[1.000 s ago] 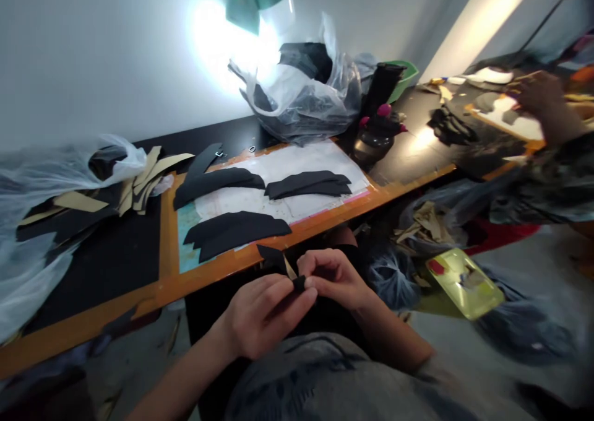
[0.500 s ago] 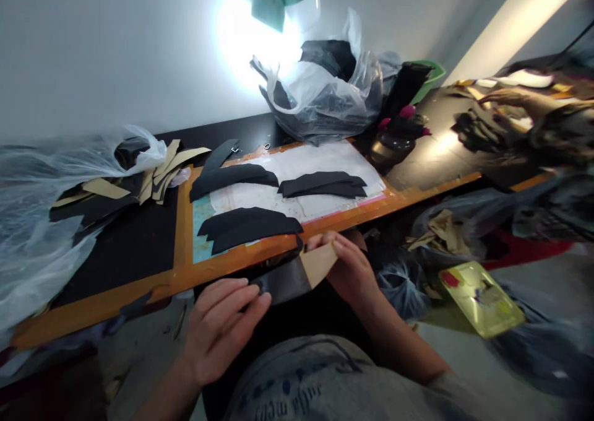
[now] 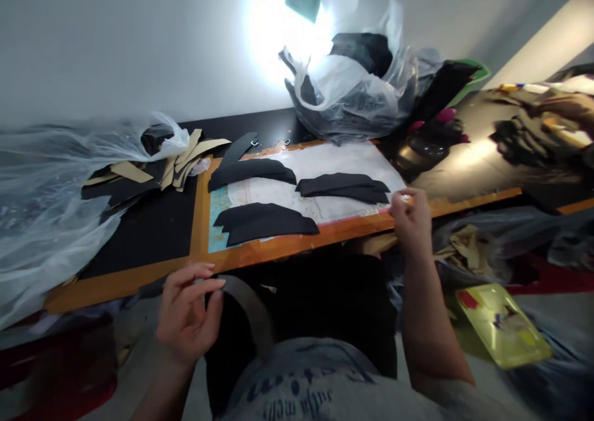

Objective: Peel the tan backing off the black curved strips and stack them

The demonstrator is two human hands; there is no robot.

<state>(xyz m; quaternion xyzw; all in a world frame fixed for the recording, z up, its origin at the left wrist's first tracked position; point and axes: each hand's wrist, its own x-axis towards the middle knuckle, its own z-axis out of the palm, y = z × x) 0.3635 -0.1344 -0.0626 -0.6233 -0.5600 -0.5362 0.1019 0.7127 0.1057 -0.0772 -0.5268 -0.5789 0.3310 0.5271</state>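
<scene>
My left hand (image 3: 192,316) is below the table's front edge, its fingers closed on one end of a dark curved strip (image 3: 253,312) that hangs down over my lap. Near the right end of the white sheet, my right hand (image 3: 412,220) is raised with its fingers curled together; what they pinch, if anything, is too small to tell. Stacks of black cut pieces lie on the paper: one at the front (image 3: 269,225), one at the right (image 3: 343,187) and one at the back left (image 3: 253,172).
An orange-taped edge (image 3: 297,244) runs along the table front. Plastic bags stand at the back (image 3: 357,96) and left (image 3: 51,210). Beige strips (image 3: 185,161) lie beside the left bag. A dark round pot (image 3: 422,151) and a yellow tray (image 3: 503,325) are at the right.
My right hand has let go of the beige-and-dark piece and moved right and up. The strip now hangs from my left hand, which has shifted left. The view has turned slightly left.
</scene>
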